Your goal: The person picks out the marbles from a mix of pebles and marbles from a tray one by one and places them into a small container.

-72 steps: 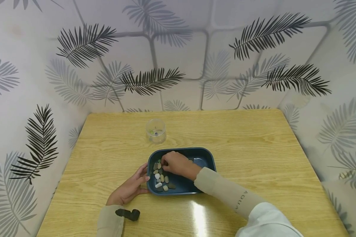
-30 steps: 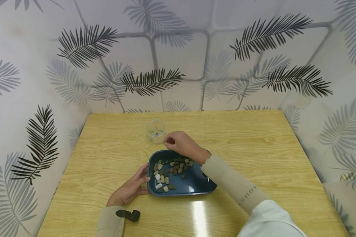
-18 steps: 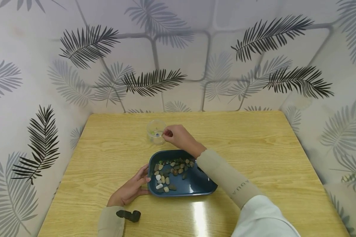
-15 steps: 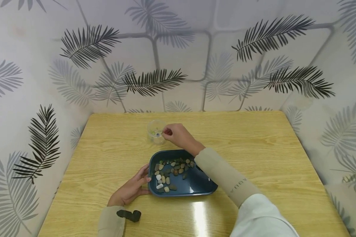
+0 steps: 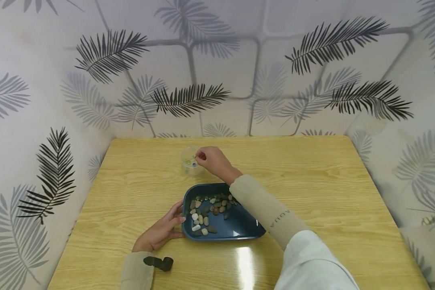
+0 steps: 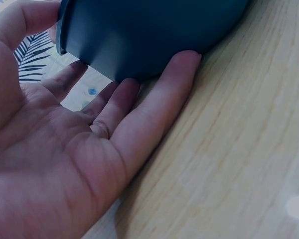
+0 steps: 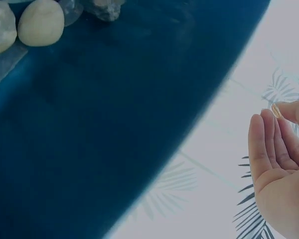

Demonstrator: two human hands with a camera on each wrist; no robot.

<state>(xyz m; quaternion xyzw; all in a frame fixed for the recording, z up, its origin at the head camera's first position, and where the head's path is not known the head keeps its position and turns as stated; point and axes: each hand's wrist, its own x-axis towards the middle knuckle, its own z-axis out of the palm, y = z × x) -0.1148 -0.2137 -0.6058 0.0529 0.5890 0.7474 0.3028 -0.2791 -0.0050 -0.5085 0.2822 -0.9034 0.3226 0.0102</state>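
Observation:
My left hand (image 5: 161, 229) holds the left end of a dark blue plastic tray (image 5: 235, 238), thumb at the rim and other fingers against the outer wall, as the left wrist view shows. Over the clear round cup (image 5: 193, 170) my right hand (image 5: 215, 162) pinches a small, glassy marble (image 7: 276, 110) with a yellow streak between thumb and fingertips. Inside the cup lie a few small marbles, green and blue; the hand partly covers its right side. Pebbles (image 5: 201, 219) in white, tan, grey and brown gather in the tray's left and back parts.
A wooden table (image 5: 304, 169) bears the tray and cup. Behind it stands a wall (image 5: 224, 72) with a leaf pattern. Small green glassy pieces (image 5: 198, 198) sit among the pebbles at the tray's back left. The right sleeve (image 5: 264, 209) crosses the tray's right end.
My right hand has risen out of the tray with the marble, moving away and slightly left to over the cup. The left hand stays at the tray's end.

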